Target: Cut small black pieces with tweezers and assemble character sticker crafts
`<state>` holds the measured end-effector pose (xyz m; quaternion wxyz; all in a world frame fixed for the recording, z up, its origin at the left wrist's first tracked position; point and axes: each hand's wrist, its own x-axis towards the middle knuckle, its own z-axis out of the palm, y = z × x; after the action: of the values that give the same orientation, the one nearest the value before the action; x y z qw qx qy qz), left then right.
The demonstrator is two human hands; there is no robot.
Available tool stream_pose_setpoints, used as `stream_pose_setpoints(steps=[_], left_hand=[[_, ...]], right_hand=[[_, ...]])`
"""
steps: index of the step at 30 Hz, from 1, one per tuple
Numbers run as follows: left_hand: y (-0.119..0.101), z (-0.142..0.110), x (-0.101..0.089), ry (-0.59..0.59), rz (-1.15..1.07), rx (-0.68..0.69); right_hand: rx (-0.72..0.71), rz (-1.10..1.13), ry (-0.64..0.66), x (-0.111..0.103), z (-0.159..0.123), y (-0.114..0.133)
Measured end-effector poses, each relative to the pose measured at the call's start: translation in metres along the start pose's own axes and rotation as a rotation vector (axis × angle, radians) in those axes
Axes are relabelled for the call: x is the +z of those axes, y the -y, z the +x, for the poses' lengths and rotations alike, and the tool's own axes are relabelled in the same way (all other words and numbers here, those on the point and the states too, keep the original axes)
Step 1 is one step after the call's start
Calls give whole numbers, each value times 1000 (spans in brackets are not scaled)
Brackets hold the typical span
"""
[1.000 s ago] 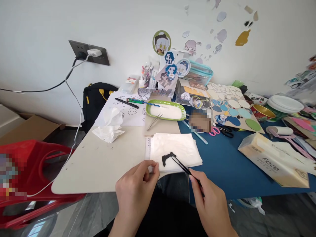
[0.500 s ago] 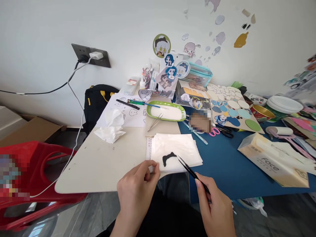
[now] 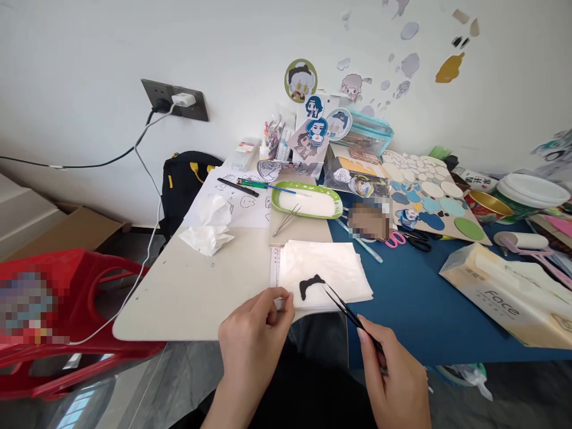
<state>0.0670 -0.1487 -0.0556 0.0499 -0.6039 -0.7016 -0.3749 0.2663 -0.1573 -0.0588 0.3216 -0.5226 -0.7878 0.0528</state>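
A small black curved cutout (image 3: 311, 284) lies on a stack of white tissues (image 3: 333, 259) at the table's front edge. My right hand (image 3: 393, 363) grips black tweezers (image 3: 351, 313). Their slim metal tips are slightly apart and point at the cutout's right end; whether they touch it I cannot tell. At the near left corner of the tissues, my left hand (image 3: 259, 325) is closed in a pinch, thumb against forefinger. What sits between those fingertips, if anything, is too small to make out.
Behind the tissues, silver tweezers (image 3: 286, 219) lean on a green-rimmed dish (image 3: 337, 205) of white stuff. Crumpled tissue (image 3: 208, 235) lies left, a tissue pack (image 3: 496, 298) right. Pink scissors (image 3: 395, 239) and a sheet of coloured cutouts (image 3: 453, 229) are farther back.
The whole view has shifted slightly, so everything appears a little farther right. Both hands, the tweezers and the black cutout keep nearly the same places relative to the tissues.
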Motion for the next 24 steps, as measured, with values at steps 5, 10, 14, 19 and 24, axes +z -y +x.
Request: stream_pose_setpoints(steps=[5, 10, 14, 19, 24], left_hand=[[-1, -1, 0, -3, -18, -6], [-1, 0, 0, 12, -24, -24], [-2, 1, -2, 14, -18, -31], [-2, 1, -2, 22, -19, -29], [-1, 0, 0, 14, -19, -23]], right_hand=[[-121, 47, -10, 4, -1, 7], [-162, 31, -3, 10, 1, 8], [-190, -12, -27, 12, 0, 7], [-208, -25, -39, 13, -3, 2], [-246, -51, -80, 13, -2, -2]])
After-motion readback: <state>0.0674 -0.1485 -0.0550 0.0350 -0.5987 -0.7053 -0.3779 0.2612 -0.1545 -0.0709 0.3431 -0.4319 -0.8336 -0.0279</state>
